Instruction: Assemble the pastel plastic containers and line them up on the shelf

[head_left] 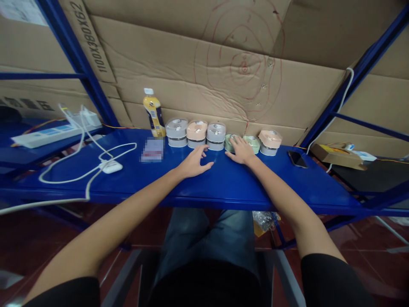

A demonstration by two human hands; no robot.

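Small lidded containers stand in a row along the back of the blue table [223,181]. From the left come a grey stack [177,130], a peach-topped stack [197,130] and another grey stack [216,132]. Two lower green containers [254,145] follow, partly covered by my right hand [242,152], whose spread fingers rest on or just over them. A peach-over-grey stack [270,140] ends the row. My left hand [194,163] is held open in front of the grey stack, fingers apart and nothing in it. Whether its fingertips touch a container, I cannot tell.
Left of the row stands a yellow bottle [153,113], with a blurred card [152,150] before it. White cables with a charger [111,166] lie farther left, near a power strip [47,135]. A phone [297,159] lies at right. Cardboard [179,64] backs the table.
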